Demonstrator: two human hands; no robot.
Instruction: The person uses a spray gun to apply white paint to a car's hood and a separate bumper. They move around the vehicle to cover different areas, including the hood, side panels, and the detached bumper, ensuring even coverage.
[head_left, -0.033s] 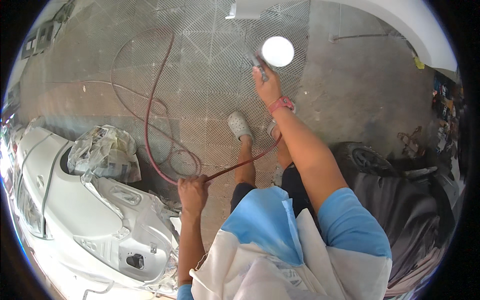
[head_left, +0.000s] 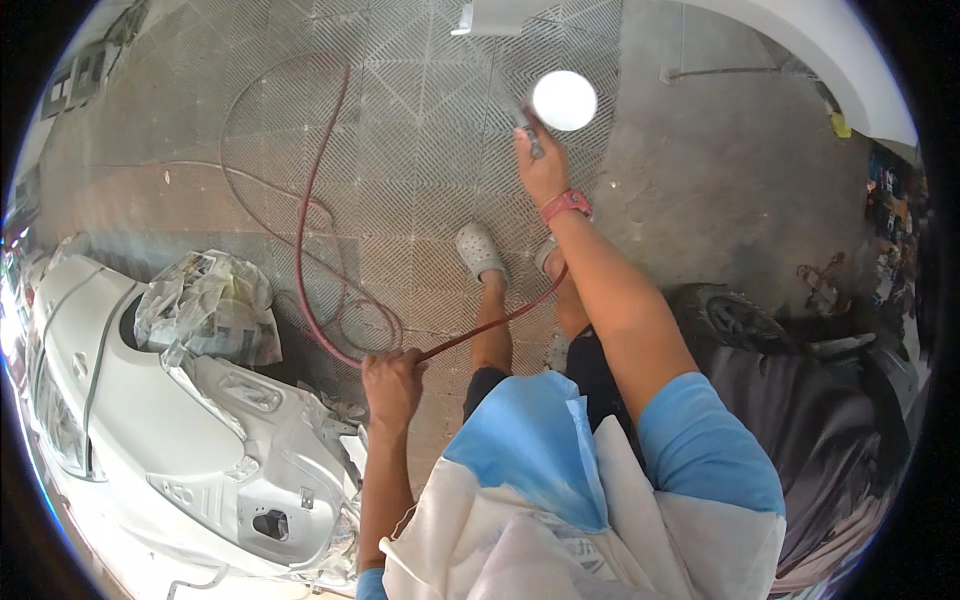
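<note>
My right hand (head_left: 544, 172) is stretched out ahead, closed around the grip of a paint spray gun (head_left: 534, 144). The gun carries a round cup with a bright white top (head_left: 565, 101); its front end is blurred. My left hand (head_left: 393, 388) is lower and to the left, its fingers wrapped round a dark red air hose (head_left: 490, 325). From that hand the hose runs up to the right and disappears behind my right forearm. On the other side it sags and loops across the floor.
A white-coated vehicle body (head_left: 130, 390) with masking paper (head_left: 210, 305) stands at the left. A dark cover (head_left: 790, 430) lies over something with a wheel (head_left: 735, 315) at the right. A curved white panel (head_left: 810, 60) hangs at the upper right. Patterned mats (head_left: 420, 150) cover the floor.
My right hand and the spray gun have shifted slightly to the right. My left hand has moved a little to the right with the hose, still gripping it.
</note>
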